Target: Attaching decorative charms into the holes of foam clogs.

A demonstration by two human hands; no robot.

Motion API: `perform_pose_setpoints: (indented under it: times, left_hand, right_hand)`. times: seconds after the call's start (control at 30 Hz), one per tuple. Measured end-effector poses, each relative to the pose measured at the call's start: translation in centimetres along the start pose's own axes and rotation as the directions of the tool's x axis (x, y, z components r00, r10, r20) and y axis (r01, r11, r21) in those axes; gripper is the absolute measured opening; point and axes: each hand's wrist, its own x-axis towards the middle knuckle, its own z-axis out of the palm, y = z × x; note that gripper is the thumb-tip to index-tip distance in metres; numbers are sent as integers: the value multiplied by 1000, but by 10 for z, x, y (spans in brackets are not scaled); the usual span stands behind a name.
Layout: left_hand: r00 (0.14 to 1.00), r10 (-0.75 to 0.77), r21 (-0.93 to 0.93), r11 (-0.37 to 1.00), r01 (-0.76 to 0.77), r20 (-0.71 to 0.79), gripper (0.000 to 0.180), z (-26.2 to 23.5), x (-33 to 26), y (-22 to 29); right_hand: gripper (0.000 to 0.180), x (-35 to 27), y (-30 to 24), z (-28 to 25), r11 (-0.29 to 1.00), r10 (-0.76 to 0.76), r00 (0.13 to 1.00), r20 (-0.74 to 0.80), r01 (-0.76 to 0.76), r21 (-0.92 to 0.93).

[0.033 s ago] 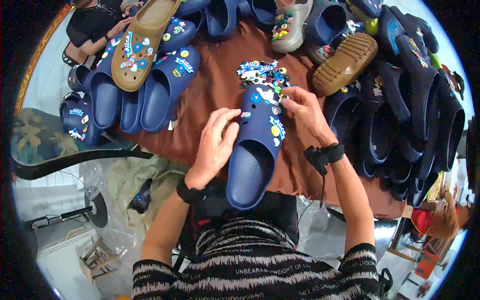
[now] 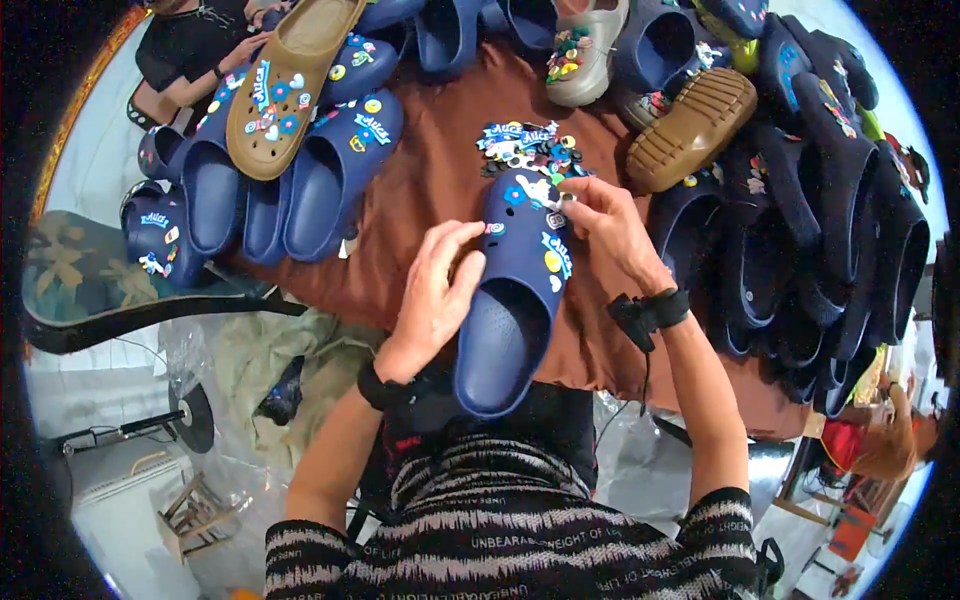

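The blue clog [image 2: 500, 345] is at the tabletop's [image 2: 425, 150] near edge, toe toward the charm pile [image 2: 522, 148], perhaps for easy reach; left hand [image 2: 432, 290] touches its side, probably steadying, clamping unclear; right hand's [image 2: 610, 225] fingers pinch a small charm [image 2: 568, 198]

Shifted the bare, black-strapped left hand [image 2: 430, 292] and its forearm [image 2: 338, 450] slightly rightward, toward the pinch grip of the bare right hand [image 2: 615, 232], beside the navy-blue foam clog [image 2: 515, 262] just below that grip.

L hand [image 2: 432, 290] fingers [image 2: 452, 236] part-bent; R hand [image 2: 612, 228] thumb/index pinched tog., both forearms [image 2: 705, 390] fwd.
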Motion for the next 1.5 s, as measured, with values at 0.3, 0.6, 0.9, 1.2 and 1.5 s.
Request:
perform_pose_setpoints:
  times: [0.3, 0.6, 0.9, 1.2, 1.5]
  left_hand:
    - [999, -37, -40, 999, 36, -20, 40, 15, -30, 4]
    - [997, 19, 40, 999, -16, -77, 44, 29, -34, -6]
    - [998, -11, -13, 1000, 10, -70, 43, 29, -36, -7]
    - [997, -5, -32, 999, 3, -83, 45, 28, -35, -6]
    - [996, -15, -57, 998, 10, -86, 47, 30, -35, -7]
  right_hand:
    - [33, -13, -13, 10, 873, -90, 975, 205, 176, -455]
    - [24, 0, -10, 9, 979, 75, 983, 169, -40, -202]
    - [28, 12, -7, 7, 969, 159, 969, 192, -116, -216]
    - [31, 32, -24, 21, 850, -6, 953, 303, 165, -501]
    - [34, 67, -51, 25, 715, 280, 845, 455, 133, -686]
